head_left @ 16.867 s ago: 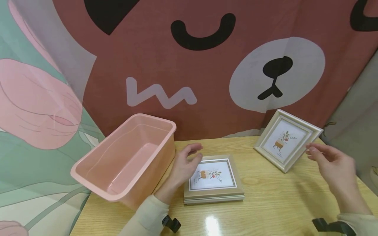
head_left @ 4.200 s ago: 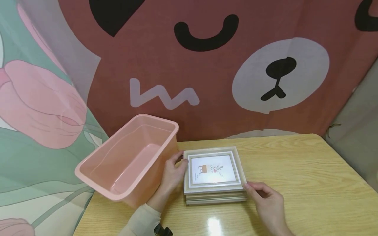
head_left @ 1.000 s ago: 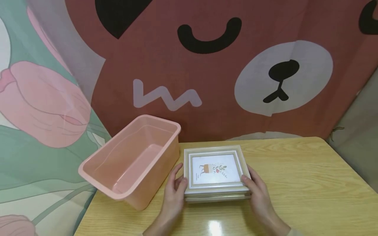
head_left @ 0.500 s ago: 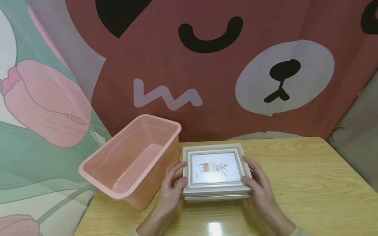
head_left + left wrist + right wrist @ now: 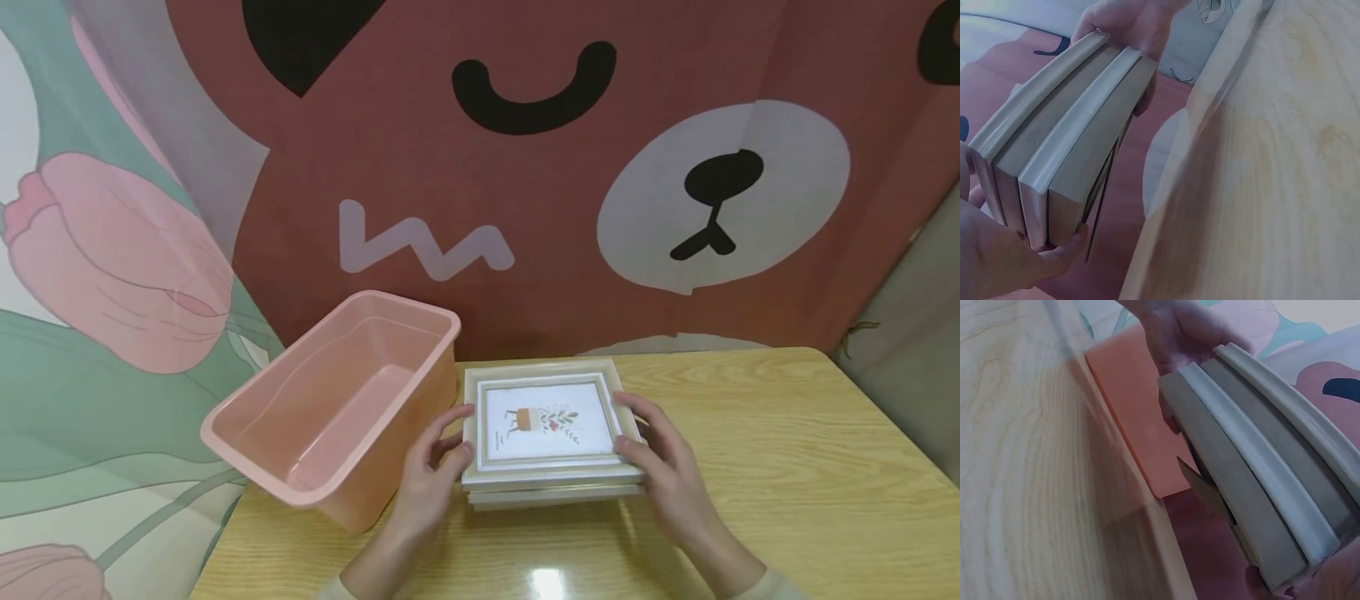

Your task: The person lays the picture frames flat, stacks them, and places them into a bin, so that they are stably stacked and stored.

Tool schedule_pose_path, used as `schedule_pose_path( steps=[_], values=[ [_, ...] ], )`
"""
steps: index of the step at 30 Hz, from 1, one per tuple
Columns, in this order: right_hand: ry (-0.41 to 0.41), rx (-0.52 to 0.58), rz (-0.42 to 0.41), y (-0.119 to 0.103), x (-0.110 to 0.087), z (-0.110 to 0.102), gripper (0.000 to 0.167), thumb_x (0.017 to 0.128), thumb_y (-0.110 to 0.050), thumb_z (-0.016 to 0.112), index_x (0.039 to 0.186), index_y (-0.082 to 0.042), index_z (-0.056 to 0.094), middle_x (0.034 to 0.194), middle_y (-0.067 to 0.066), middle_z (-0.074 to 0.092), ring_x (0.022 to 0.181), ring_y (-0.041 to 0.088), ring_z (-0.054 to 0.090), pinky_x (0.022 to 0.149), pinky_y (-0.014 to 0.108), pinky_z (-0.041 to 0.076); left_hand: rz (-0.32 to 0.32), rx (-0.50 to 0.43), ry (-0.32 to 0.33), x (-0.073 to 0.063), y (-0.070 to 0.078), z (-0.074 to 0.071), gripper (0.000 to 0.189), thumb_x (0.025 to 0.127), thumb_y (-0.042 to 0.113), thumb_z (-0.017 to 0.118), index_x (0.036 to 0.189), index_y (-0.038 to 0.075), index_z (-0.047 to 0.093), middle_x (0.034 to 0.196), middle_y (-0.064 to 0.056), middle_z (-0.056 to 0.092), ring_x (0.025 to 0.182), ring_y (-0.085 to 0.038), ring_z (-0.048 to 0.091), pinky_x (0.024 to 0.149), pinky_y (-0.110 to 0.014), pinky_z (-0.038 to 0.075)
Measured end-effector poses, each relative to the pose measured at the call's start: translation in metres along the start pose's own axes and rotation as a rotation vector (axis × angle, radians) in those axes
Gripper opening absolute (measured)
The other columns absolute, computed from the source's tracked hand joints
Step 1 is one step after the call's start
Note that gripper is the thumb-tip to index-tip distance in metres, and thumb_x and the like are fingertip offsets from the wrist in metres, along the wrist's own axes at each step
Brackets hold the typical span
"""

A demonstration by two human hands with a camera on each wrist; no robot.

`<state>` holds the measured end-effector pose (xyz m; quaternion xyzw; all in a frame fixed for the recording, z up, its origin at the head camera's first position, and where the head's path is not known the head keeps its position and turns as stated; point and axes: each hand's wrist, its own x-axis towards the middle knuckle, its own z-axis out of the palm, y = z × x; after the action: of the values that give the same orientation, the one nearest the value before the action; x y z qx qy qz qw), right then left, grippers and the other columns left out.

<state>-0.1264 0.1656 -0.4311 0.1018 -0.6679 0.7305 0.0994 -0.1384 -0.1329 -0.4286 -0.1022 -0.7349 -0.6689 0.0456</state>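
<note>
Both hands hold a stack of picture frames (image 5: 551, 425) by its short sides, face up, in front of the tub. The topmost shows a plant-and-pot drawing. At its left edge my left hand (image 5: 427, 479) grips, thumb near the top and fingers along the side. My right hand (image 5: 673, 471) grips the right edge the same way. Alternating white and beige layers make up the stack's side (image 5: 1079, 125) in the left wrist view, held above the table. Beneath it, a thin stand flap (image 5: 1200, 490) hangs partly out in the right wrist view.
A deep pink plastic tub (image 5: 397, 433) stands on the left of the wooden table (image 5: 787, 467), close beside my left hand. Behind the table hangs a cloth (image 5: 540, 208) printed with a bear face; its floral part lies to the left.
Earlier, one frame was propped at the right; it was then laid on the stack. Since then both hands have gripped the stack's sides, and it has risen slightly off the table.
</note>
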Motion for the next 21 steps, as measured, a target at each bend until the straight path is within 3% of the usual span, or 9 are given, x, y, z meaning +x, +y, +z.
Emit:
schedule_pose_path(
  steps=[6, 13, 21],
  values=[
    [-0.015, -0.028, -0.018, -0.009, 0.003, -0.002, 0.042, 0.110, -0.002, 0.048, 0.151, -0.008, 0.055, 0.139, -0.002, 0.062, 0.110, 0.013, 0.068, 0.079, 0.030, 0.063, 0.018, 0.020, 0.006, 0.003, 0.009, -0.002, 0.046, 0.100, 0.007, 0.064, 0.146, 0.011, 0.065, 0.159, -0.012, 0.057, 0.126, -0.041, 0.061, 0.098, -0.035, 0.055],
    [0.020, -0.155, 0.007, -0.019, 0.008, -0.002, 0.041, 0.114, -0.011, 0.046, 0.154, -0.008, 0.054, 0.140, -0.003, 0.057, 0.116, 0.007, 0.065, 0.084, 0.024, 0.061, 0.040, 0.036, 0.005, 0.005, 0.020, -0.001, 0.045, 0.102, 0.007, 0.062, 0.148, 0.012, 0.063, 0.159, -0.015, 0.056, 0.120, -0.037, 0.064, 0.092, -0.029, 0.055],
    [0.076, -0.182, 0.012, -0.026, 0.015, -0.001, 0.041, 0.113, -0.010, 0.048, 0.152, -0.013, 0.059, 0.130, -0.002, 0.059, 0.105, 0.008, 0.067, 0.077, 0.025, 0.061, 0.054, 0.054, 0.040, 0.009, 0.030, 0.002, 0.044, 0.103, 0.005, 0.061, 0.147, 0.010, 0.063, 0.159, -0.016, 0.057, 0.122, -0.039, 0.067, 0.095, -0.027, 0.055]
  ],
)
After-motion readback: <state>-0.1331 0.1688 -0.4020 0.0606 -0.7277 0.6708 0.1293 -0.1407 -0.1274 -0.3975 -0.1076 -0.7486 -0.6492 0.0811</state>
